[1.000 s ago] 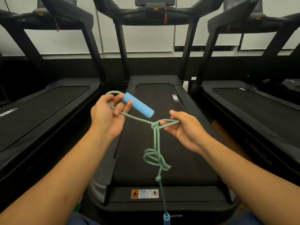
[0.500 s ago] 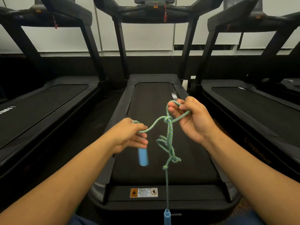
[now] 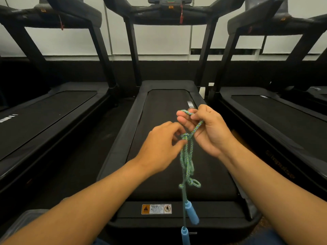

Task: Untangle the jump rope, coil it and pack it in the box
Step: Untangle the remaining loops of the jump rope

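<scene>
A green and blue braided jump rope (image 3: 187, 161) hangs in tangled loops in front of me, above the middle treadmill. My right hand (image 3: 207, 131) grips a loop of the rope at the top, fingers curled round it. My left hand (image 3: 162, 147) reaches in from the left and pinches at the knot (image 3: 185, 137) just below the right hand. Two light blue handles dangle free at the bottom, one (image 3: 192, 212) higher and swinging, the other (image 3: 184, 235) at the lower edge of the view. No box is in view.
Three black treadmills stand side by side; the middle treadmill (image 3: 159, 121) lies straight ahead under my hands, with a warning sticker (image 3: 156, 209) on its rear end. Uprights and consoles rise at the far end before a white wall.
My left hand let go of the blue handle, which dropped and now dangles low. That hand then moved right to the knot. My right hand stays raised, holding its loop.
</scene>
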A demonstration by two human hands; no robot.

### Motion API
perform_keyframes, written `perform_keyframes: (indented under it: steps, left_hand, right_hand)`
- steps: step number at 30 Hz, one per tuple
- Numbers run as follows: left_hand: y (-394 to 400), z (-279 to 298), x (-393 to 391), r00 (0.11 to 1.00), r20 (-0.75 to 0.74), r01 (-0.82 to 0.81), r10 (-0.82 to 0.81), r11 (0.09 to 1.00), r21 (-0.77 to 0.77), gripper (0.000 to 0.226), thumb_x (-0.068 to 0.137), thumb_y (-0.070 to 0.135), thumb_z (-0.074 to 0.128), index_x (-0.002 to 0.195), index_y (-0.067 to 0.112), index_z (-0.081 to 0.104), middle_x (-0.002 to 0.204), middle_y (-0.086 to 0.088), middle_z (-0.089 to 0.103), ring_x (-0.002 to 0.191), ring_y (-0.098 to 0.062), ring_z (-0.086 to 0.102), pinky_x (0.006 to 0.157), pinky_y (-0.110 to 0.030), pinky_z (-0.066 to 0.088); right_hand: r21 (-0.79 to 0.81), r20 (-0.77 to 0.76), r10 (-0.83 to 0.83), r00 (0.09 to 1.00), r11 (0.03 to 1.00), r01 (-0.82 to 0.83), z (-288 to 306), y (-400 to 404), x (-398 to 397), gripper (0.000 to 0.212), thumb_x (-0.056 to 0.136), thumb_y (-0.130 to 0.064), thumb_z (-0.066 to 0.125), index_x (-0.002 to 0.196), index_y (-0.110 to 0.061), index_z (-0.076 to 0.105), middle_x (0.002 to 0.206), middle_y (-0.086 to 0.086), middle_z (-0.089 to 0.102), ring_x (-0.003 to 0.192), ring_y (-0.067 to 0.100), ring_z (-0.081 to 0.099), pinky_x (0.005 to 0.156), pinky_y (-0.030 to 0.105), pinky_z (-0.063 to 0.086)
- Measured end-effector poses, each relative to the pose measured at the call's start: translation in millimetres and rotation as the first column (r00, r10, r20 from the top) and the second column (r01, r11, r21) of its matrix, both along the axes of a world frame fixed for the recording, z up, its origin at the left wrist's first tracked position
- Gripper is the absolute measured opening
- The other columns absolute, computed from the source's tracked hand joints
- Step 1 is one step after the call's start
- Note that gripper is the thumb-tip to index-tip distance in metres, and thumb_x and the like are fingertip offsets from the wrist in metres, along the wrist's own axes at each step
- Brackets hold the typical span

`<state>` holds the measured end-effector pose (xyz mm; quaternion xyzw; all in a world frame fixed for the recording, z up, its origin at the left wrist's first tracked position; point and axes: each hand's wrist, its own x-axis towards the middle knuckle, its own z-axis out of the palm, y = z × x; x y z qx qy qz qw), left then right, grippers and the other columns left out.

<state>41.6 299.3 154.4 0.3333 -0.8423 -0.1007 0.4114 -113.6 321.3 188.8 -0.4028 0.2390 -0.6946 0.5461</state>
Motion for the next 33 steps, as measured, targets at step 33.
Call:
perform_keyframes:
  steps: [33]
  left_hand:
    - [-42.4, 34.5, 55.8, 0.57, -0.745, 0.304, 0.347, 0.753, 0.584, 0.022, 0.091, -0.006, 0.044, 0.085, 0.009, 0.059, 0.065, -0.003, 0.039, 0.037, -0.007, 0.027, 0.041, -0.02, 0.032]
  right_hand:
    - [0.175, -0.243, -0.21, 0.947, 0.951, 0.256, -8.3, -21.2, -38.9, 0.02, 0.092, -0.002, 0.043, 0.079, -0.01, 0.057, 0.054, -0.005, 0.023, 0.039, 0.006, 0.017, 0.038, 0.021, 0.015]
